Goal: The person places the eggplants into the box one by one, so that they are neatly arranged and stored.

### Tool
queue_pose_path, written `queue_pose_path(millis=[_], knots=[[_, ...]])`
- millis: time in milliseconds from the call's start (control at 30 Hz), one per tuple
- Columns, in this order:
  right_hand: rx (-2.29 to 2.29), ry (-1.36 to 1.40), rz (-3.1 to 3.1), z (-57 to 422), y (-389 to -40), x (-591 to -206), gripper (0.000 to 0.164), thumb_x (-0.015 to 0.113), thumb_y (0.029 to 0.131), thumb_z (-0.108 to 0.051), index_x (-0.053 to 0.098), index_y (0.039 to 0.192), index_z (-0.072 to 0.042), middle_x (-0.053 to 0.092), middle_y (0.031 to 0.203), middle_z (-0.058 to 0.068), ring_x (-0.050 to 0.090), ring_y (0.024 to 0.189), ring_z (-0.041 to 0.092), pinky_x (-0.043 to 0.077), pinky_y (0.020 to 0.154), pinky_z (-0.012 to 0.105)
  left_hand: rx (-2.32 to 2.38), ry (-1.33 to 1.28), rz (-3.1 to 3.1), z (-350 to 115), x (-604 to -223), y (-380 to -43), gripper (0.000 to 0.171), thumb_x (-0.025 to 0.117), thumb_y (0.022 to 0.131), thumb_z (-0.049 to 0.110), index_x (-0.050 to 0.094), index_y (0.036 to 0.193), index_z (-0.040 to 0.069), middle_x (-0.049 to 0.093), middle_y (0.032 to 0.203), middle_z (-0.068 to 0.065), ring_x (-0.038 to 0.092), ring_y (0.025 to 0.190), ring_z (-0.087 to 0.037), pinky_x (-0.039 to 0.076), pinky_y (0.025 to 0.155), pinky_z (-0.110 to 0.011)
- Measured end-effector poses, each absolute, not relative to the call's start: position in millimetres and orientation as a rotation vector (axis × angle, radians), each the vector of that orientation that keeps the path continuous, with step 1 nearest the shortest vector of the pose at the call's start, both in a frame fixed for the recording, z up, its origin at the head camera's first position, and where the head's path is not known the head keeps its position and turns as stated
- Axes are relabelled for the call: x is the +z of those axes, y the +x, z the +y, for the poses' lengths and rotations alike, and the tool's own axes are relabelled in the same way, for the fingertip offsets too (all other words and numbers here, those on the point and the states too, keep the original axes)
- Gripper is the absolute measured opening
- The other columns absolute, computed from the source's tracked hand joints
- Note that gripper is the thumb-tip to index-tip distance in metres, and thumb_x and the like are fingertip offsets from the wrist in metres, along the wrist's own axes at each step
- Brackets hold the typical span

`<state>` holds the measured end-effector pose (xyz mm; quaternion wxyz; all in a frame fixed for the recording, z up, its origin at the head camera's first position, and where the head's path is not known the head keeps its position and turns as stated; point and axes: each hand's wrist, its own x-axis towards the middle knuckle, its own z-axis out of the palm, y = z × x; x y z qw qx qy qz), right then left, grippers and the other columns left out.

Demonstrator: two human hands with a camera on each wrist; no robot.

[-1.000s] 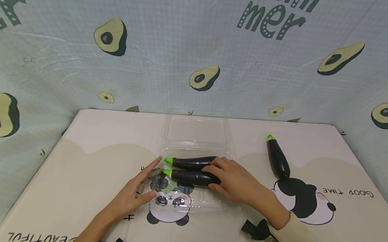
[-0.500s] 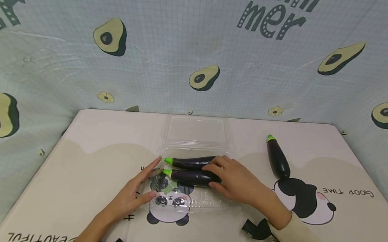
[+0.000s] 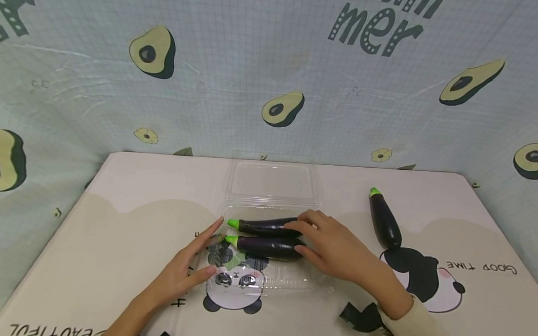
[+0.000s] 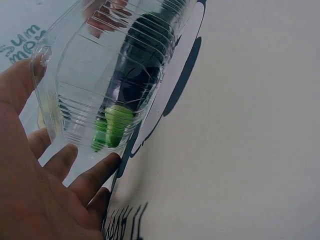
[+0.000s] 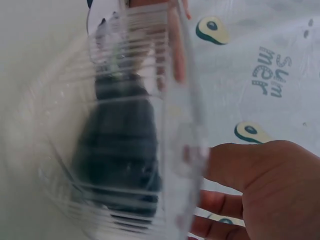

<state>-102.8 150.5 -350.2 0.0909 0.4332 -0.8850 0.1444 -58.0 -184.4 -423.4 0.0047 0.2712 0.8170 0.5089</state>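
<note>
Two dark eggplants with green caps, a far one (image 3: 263, 226) and a near one (image 3: 267, 247), lie side by side in a clear plastic clamshell box (image 3: 285, 286), caps to the left. The left hand (image 3: 179, 270) spreads its straight fingers and thumb along the box's left side; in the left wrist view they touch its clear wall (image 4: 75, 90). My right hand (image 3: 333, 245) is over the eggplants' right ends, fingers loosely bent, thumb beside the near one. In the right wrist view an eggplant (image 5: 120, 145) shows blurred through the ridged plastic, apart from the right hand (image 5: 270, 185).
The box's clear lid (image 3: 273, 181) stands open at the back. A third eggplant (image 3: 386, 222) lies on the table to the right, cap pointing away. A patterned cloth (image 3: 228, 69) hangs behind the table (image 3: 142, 232), whose cover has printed animals and lettering.
My right hand has eased off the eggplants and shifted slightly right and away. Both eggplants stay in place, and the left hand has not moved.
</note>
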Motion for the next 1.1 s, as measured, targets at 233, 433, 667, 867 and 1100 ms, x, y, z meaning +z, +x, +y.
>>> queue_pose_path(millis=[233,433,667,867,1100], knots=[[0.493,1.228,-2.583,162.6,-106.7,-342.1,0.046,0.075,0.084,-0.020,0.057,0.127,-0.014,0.055,0.114,0.004,0.058,0.093,0.018,0.051,0.077,0.034,1.594,0.848,2.567,-184.2,-423.2,-57.9,0.079,0.062,0.088,0.013,0.019,0.154,0.017,0.022,0.157,-0.002,0.045,0.129,-0.028,0.028,0.099,-0.068],[0.516,1.159,-2.562,174.9,-109.1,-338.0,0.046,0.075,0.083,-0.019,0.058,0.126,-0.014,0.054,0.114,0.004,0.058,0.092,0.017,0.051,0.074,0.033,1.594,0.851,2.566,-184.1,-422.1,-57.7,0.079,0.063,0.088,0.013,0.019,0.154,0.017,0.022,0.157,-0.002,0.045,0.130,-0.026,0.028,0.100,-0.067],[0.554,1.038,-2.546,187.0,-109.5,-337.9,0.045,0.073,0.084,-0.017,0.058,0.126,-0.014,0.054,0.115,0.005,0.059,0.090,0.017,0.051,0.065,0.032,1.583,0.844,2.577,-184.0,-423.1,-57.7,0.080,0.062,0.087,0.011,0.019,0.154,0.017,0.023,0.157,-0.001,0.045,0.130,-0.024,0.027,0.101,-0.066],[0.615,0.968,-2.540,201.2,-110.1,-337.9,0.045,0.073,0.084,-0.011,0.057,0.126,-0.010,0.054,0.114,0.003,0.056,0.087,0.016,0.050,0.066,0.032,1.556,0.837,2.600,-183.9,-423.1,-57.1,0.079,0.063,0.087,0.010,0.020,0.154,0.016,0.023,0.157,-0.001,0.044,0.130,-0.021,0.025,0.108,-0.050],[0.667,0.900,-2.524,220.7,-109.8,-335.9,0.049,0.073,0.081,-0.002,0.056,0.127,-0.008,0.053,0.110,0.001,0.054,0.082,0.011,0.050,0.066,0.030,1.568,0.835,2.578,-184.3,-423.1,-57.9,0.079,0.062,0.088,0.011,0.019,0.154,0.017,0.023,0.157,-0.001,0.044,0.131,-0.022,0.027,0.104,-0.062]])
